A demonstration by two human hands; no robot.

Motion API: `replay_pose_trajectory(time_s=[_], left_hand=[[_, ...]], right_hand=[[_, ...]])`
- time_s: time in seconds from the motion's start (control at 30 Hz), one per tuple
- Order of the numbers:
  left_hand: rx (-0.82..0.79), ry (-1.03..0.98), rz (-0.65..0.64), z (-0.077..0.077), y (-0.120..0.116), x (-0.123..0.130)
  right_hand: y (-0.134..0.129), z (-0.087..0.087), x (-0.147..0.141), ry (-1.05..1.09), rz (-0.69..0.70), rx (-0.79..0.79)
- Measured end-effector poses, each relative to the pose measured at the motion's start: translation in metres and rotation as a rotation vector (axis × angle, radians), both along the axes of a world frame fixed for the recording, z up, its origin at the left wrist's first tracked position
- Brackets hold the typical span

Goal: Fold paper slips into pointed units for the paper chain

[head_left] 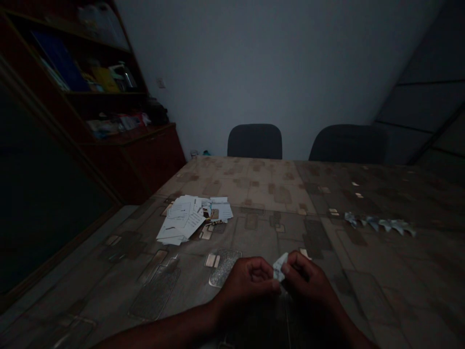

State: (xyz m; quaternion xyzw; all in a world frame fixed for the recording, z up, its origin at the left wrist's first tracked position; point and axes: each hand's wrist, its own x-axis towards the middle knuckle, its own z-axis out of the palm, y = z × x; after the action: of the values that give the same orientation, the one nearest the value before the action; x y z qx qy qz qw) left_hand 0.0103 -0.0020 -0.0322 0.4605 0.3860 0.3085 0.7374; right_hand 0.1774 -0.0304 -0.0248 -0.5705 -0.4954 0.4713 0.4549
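A small folded piece of white printed paper (279,267) is held between both hands above the near edge of the table. My left hand (250,281) pinches its left side, fingers curled. At its right side, my right hand (308,276) grips it between thumb and fingers. A loose pile of white printed paper sheets (181,218) lies on the table to the left, beyond my left hand. Several small folded paper pieces (390,224) stand in a row on the right part of the table.
The table (261,189) has a patterned cover. Two dark chairs (254,140) (348,143) stand behind its far edge, against a pale wall. A reddish cabinet (145,155) with filled shelves is at the left. The room is dim.
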Motion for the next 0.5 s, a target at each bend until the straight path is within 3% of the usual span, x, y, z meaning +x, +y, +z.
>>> replay_pose_trajectory(time_s=[0.27,0.4,0.5], left_hand=[[0.025,-0.094,0.077,0.005,0.0003,-0.0001],[0.037,-0.11,0.075,0.006,0.0007,-0.0009],[0.048,-0.113,0.074,0.0048,0.0009,-0.0012]], right_hand=[[-0.0023,-0.0017,-0.0027,0.049,0.003,0.018],[-0.0054,0.0001,-0.0061,-0.018,-0.042,0.042],[-0.0058,0.0047,-0.0053,-0.074,0.009,0.038]])
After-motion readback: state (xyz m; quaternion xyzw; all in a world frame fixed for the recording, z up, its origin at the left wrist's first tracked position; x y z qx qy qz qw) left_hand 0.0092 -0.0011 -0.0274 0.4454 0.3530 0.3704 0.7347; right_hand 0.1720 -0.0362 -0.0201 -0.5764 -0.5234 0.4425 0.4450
